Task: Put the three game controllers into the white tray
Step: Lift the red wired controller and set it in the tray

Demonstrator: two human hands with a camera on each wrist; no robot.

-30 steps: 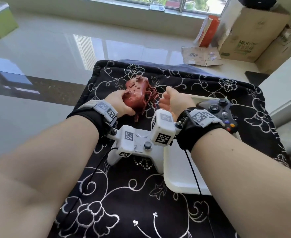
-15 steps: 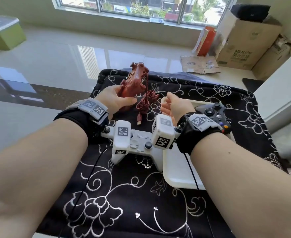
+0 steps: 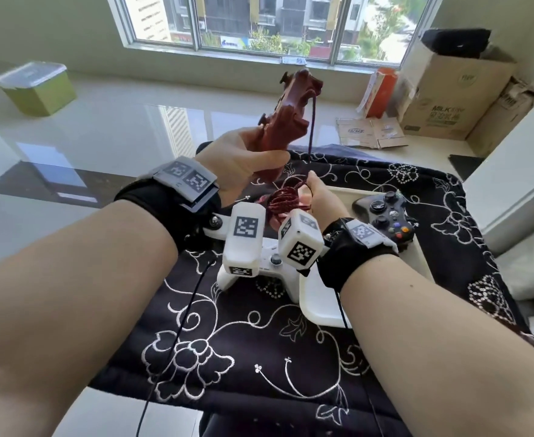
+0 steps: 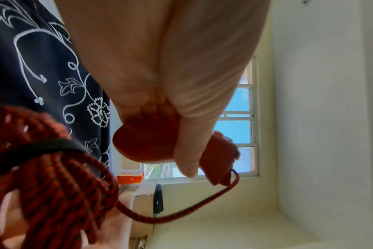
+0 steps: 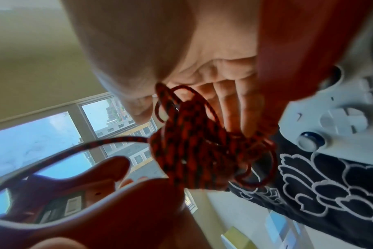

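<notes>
Left hand grips one grip-horn of the red controller, thumb and fingers curled round it; the body stands raised above the fingers, matte moulded plastic with a lobed outline. Its braided cable, red flecked with black, drops straight from the top edge down to the right hand. Right-hand fingers close round the cable's coiled bundle, a loose many-looped hank held by a dark strap, hanging just below the fingertips. Controllers counted: three. The black controller, glossy with coloured buttons and two thumbsticks, lies in the white tray, just right of the right-hand fingers. The white controller, smooth plastic, lies on the cloth below both hands, touching the tray's left rim and partly hidden by the wrist cameras. Tray: one, smooth, rounded corners. Cloth: one, black, padded, with white embroidered flowers and scrolls and beaded rosettes.
</notes>
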